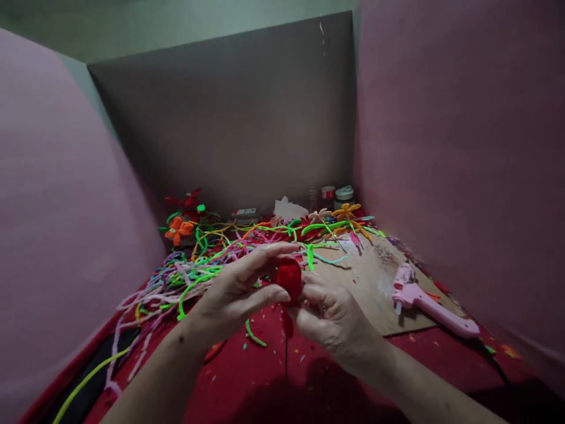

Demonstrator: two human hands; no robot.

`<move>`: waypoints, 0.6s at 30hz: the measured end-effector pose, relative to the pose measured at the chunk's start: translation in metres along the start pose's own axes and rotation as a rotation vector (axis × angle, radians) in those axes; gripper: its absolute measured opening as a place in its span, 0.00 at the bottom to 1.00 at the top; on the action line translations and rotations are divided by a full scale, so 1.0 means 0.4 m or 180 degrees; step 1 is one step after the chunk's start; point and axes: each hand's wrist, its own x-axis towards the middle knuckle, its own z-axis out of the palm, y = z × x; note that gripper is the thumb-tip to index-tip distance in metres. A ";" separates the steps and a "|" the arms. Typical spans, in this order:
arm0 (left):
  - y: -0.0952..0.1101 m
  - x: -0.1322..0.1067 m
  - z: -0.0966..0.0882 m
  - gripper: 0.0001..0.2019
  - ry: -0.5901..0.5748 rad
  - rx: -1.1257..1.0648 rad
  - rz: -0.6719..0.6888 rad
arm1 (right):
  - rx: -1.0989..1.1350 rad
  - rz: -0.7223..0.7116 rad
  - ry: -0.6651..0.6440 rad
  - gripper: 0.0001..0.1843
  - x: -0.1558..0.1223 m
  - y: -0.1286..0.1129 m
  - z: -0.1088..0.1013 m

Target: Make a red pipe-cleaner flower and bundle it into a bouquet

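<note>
A rounded red pipe-cleaner flower (289, 279) is held in front of me, over the red table surface. My left hand (253, 277) is closed round its left side, thumb in front and fingers reaching over the top. From the right, my right hand (324, 309) grips the flower's edge between thumb and bent fingers. A smaller red piece hangs just below the flower, and a thin dark line runs down beneath it. The fingertips behind the flower are hidden.
A tangle of coloured pipe cleaners (194, 277) spreads across the left and back. On the right, a pink glue gun (430, 303) lies on a brown board (366, 294). An orange flower (179, 230) and a lidded jar (344, 197) stand farther back. Pink panels (459, 147) flank the table.
</note>
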 end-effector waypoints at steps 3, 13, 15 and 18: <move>0.002 0.007 -0.018 0.17 -0.0432 -0.0401 -0.0279 | 0.0136 -0.0014 -0.0208 0.09 0.002 -0.002 0.004; -0.014 0.010 -0.018 0.10 -0.0245 -0.0517 -0.0200 | 0.0438 0.0215 -0.0230 0.08 -0.004 0.010 0.006; -0.005 0.014 -0.013 0.09 -0.0331 -0.0352 -0.0120 | 0.0623 0.0363 -0.0203 0.08 -0.004 0.010 0.008; 0.005 0.023 -0.009 0.10 -0.0331 -0.0034 -0.0035 | 0.0907 0.0511 -0.0077 0.08 -0.003 0.011 0.011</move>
